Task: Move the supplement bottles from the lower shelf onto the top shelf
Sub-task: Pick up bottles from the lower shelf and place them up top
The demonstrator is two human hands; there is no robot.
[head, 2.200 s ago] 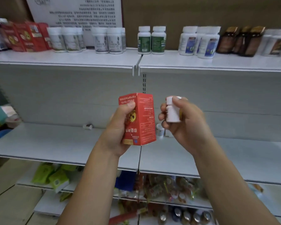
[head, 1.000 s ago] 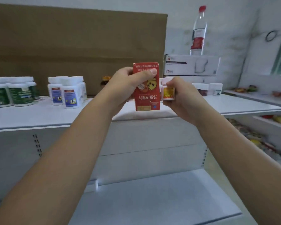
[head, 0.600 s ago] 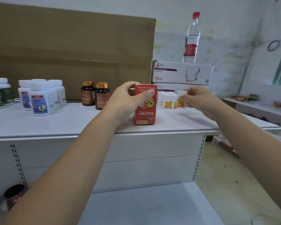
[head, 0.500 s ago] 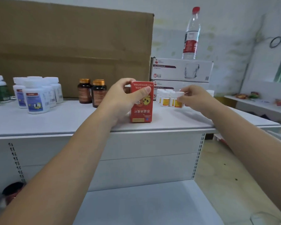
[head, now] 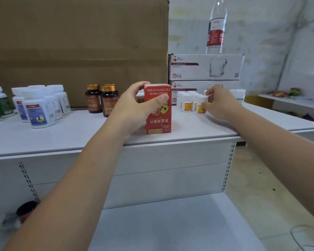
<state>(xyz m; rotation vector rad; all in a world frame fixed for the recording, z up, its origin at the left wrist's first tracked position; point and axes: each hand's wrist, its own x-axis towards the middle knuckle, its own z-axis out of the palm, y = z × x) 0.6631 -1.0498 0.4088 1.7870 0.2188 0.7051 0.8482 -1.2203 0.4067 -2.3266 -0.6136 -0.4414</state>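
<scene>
A red supplement box (head: pixel 158 115) stands upside down on the top shelf (head: pixel 80 136), and my left hand (head: pixel 134 107) is wrapped around its upper part. To its right my right hand (head: pixel 219 102) grips a small white bottle with a yellow label (head: pixel 200 105), which stands on the shelf at the edge of a cluster of like bottles (head: pixel 186 103). The lower shelf (head: pixel 170 223) shows bare white surface below my arms.
White bottles with blue labels (head: pixel 38 107) and two amber bottles (head: pixel 101 100) stand left on the top shelf. Behind are a big cardboard sheet (head: pixel 76 46), stacked glass-mug boxes (head: pixel 205 67) with a water bottle (head: pixel 217 26) on top. A dark round object (head: pixel 25 210) sits low left.
Both hands rose from the lower shelf to the top shelf. The red box and the small bottle came down onto its surface, the bottle beside the cluster; both hands still hold them.
</scene>
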